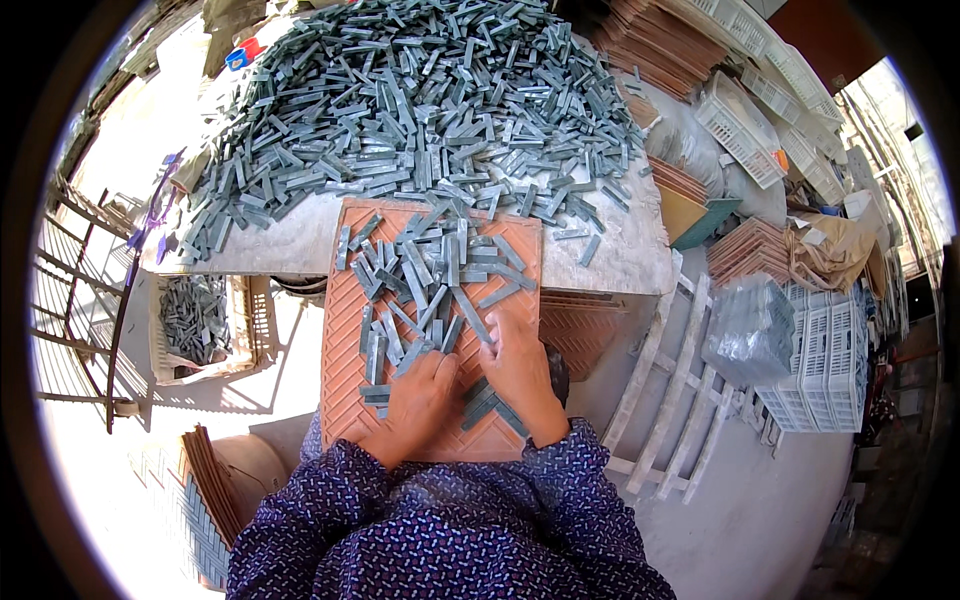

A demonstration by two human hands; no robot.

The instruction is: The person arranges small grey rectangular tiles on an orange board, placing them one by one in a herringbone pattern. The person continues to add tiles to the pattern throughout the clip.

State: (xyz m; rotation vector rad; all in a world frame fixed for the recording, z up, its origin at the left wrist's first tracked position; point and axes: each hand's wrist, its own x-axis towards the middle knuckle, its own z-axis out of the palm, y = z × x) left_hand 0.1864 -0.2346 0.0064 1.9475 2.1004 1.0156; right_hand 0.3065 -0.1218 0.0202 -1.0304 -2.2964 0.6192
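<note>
An orange board point(345, 390) with herringbone grooves lies in front of me, its far end on the table edge. Loose grey-green stone strips point(415, 265) are heaped on its far half. Several strips point(497, 408) sit slantwise in the grooves near my right wrist. My right hand point(522, 375) is closed, its thumb and fingers pinching the near end of a long stone strip point(470, 315). Low over the board's middle, my left hand point(420, 400) has its fingers curled and pressed together beside the loose strips; what they hold is hidden.
A large pile of stone strips point(430, 110) covers most of the pale table point(625, 245). At left stand a crate point(243, 320) of strips and a metal rack point(110, 300). To the right are a wooden pallet point(650, 370), white crates point(820, 360) and stacked orange boards point(750, 248).
</note>
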